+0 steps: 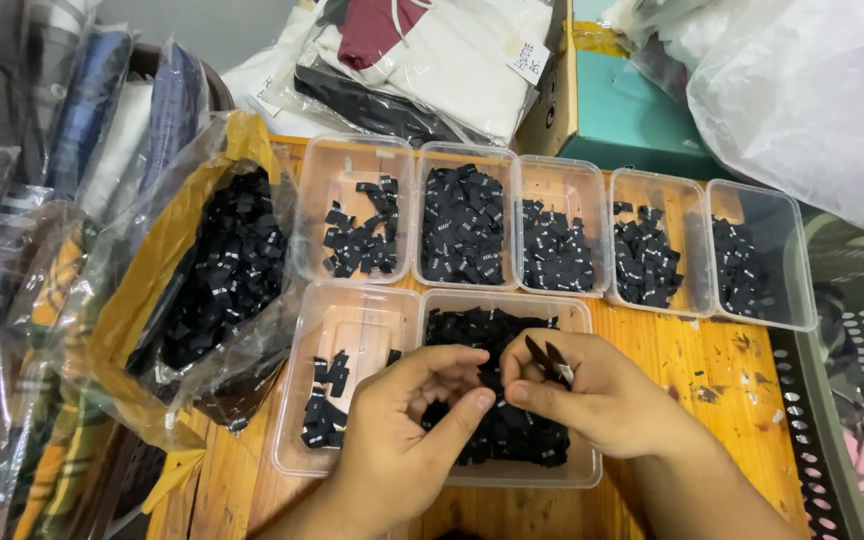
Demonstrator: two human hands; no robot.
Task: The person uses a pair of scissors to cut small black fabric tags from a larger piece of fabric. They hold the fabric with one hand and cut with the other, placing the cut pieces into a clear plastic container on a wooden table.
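Here, a few small black woven labels (550, 362) were pinched between the right hand's (592, 392) closed fingers, long axes pointing up-left toward the table's far edge. The left hand (407, 432), half-curled and holding nothing discernible, nearly touched it fingertip to fingertip. Both were held above the label-filled clear tub (508, 470) at the table's near edge.
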